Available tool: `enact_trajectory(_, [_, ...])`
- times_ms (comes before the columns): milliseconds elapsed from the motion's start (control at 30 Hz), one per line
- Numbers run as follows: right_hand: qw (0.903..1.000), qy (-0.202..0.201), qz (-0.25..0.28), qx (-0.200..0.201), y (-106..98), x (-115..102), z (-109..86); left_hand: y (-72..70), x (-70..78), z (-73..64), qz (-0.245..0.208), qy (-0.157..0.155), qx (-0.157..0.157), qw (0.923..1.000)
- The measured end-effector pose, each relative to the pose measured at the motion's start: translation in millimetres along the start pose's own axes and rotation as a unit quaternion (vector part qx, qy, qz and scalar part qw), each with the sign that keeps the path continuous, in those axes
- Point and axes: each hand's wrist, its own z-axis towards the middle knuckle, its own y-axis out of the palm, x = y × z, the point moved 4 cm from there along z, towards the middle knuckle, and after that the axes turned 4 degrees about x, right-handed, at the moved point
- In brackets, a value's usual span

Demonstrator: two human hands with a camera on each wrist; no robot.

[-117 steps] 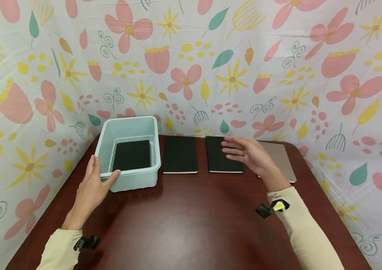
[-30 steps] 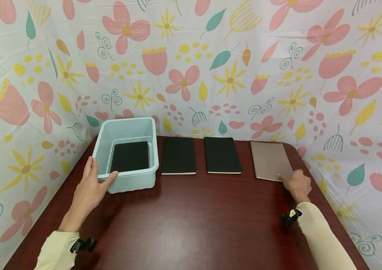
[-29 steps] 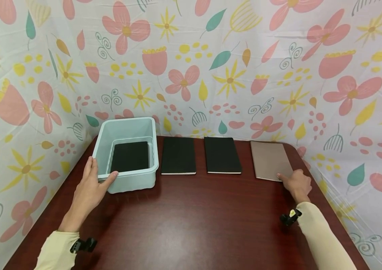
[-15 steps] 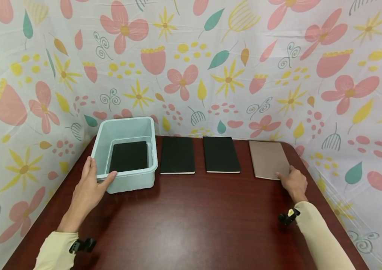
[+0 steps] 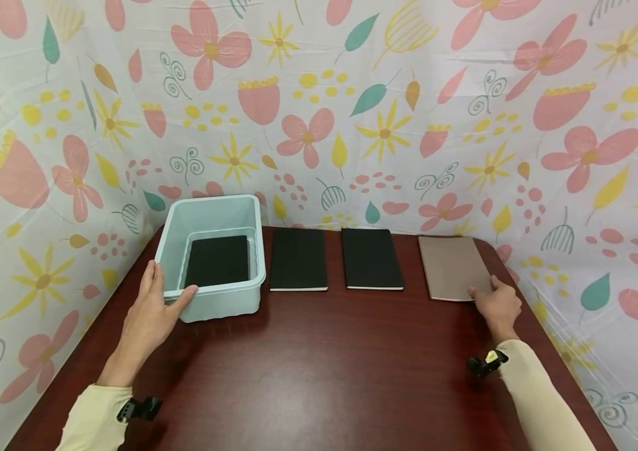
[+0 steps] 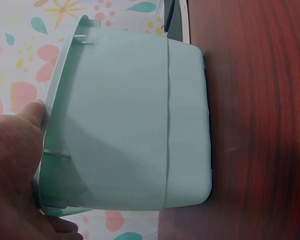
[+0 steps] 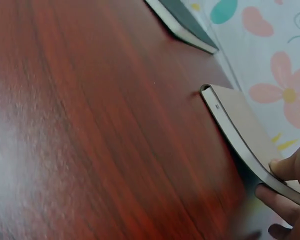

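In the head view my left hand (image 5: 146,313) holds the near left corner of a pale blue plastic bin (image 5: 223,305), thumb over the front rim and fingers along the left side. Inside the bin lies a black notebook (image 5: 217,261). At the table's right side, my right hand (image 5: 499,308) pinches the near right corner of a tan notebook (image 5: 453,268). The right wrist view shows the thumb (image 7: 285,169) on its cover and a finger under it, with that corner raised off the table. The left wrist view shows the bin's outer wall (image 6: 125,120) up close.
Two black notebooks lie flat between the bin and the tan one, a left one (image 5: 298,260) and a right one (image 5: 372,259). They rest on a dark red-brown wooden table (image 5: 319,363). A flower-printed curtain (image 5: 319,125) stands along the back and sides.
My right hand has moved from above the right black notebook to the tan notebook's near corner, whose near edge now sits slightly higher. The left hand stays on the bin.
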Motion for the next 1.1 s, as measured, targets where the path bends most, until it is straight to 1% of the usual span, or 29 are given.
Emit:
enact_trajectory(67, [0.9991,0.025,0.033,0.001,-0.7,1.7,-1.0,0.1,0.1,-0.1,-0.001,0.002,0.001,1.0])
enact_trajectory(133, [0.9974,0.041,0.058,0.011,-1.8,2.8,-1.5,0.1,0.0,-0.2,0.0,0.003,0.002,1.0])
enact_trajectory(300, [0.9929,0.065,0.094,0.032,-4.7,3.1,-3.1,0.0,-0.3,-0.2,0.0,0.004,0.002,1.0])
enact_trajectory(367, [0.9904,0.078,0.109,0.034,-5.3,2.6,-4.0,-0.1,-0.5,-0.3,0.001,0.004,0.003,1.0])
enact_trajectory(467, [0.9828,0.106,0.146,0.038,-5.0,3.5,-5.0,-0.3,-0.7,-0.6,-0.001,0.005,0.004,1.0])
enact_trajectory(567, [0.9733,0.134,0.182,0.041,-4.6,6.1,-6.2,-0.1,-1.0,-0.8,-0.003,0.006,0.005,1.0])
enact_trajectory(700, [0.9559,0.169,0.235,0.051,-3.8,10.9,-9.2,0.3,-1.3,-1.0,-0.003,0.009,0.008,0.9999])
enact_trajectory(767, [0.9453,0.182,0.265,0.056,-3.9,12.5,-10.7,0.4,-1.2,-0.8,-0.002,0.009,0.011,0.9999])
enact_trajectory(800, [0.9385,0.19,0.282,0.06,-4.4,13.3,-11.4,0.5,-1.1,-0.7,-0.001,0.01,0.013,0.9999])
enact_trajectory(933, [0.9057,0.212,0.359,0.076,-8.2,13.3,-14.6,0.0,-0.5,-0.8,-0.001,0.01,0.013,0.9999])
enact_trajectory(1000, [0.8865,0.213,0.402,0.087,-9.8,13.2,-15.7,-0.3,-0.3,-1.0,-0.002,0.009,0.012,0.9999])
enact_trajectory(1100, [0.8637,0.204,0.45,0.099,-12.6,10.4,-17.5,-0.2,-0.3,-1.1,-0.004,0.007,0.009,0.9999])
